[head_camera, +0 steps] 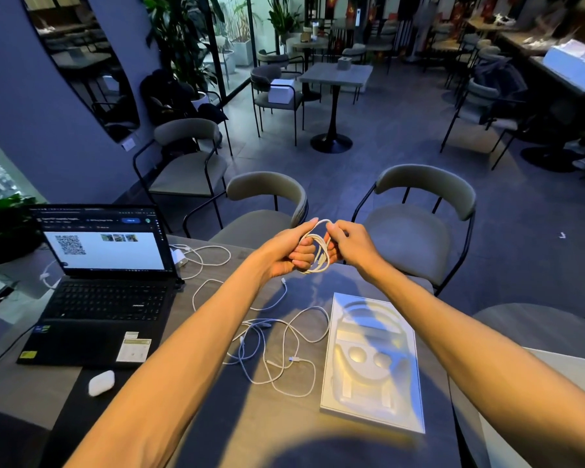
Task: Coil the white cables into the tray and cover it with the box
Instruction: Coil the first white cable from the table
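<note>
A small coil of white cable (318,255) hangs in the air above the table's far edge. My left hand (289,253) grips the coil with curled fingers. My right hand (347,243) pinches the top loop of the same coil. Below them, several loose white cables (277,346) lie tangled on the table. The white moulded tray (372,363) lies flat to the right of the tangle, with nothing in its recesses. At the right edge a pale flat surface (554,383) shows, and I cannot tell whether it is the box.
An open black laptop (102,288) stands at the left, with a white charger (179,258) and its cable behind it. A white earbud case (101,383) lies near the front left. Two grey chairs (416,228) stand across the grey table (217,417).
</note>
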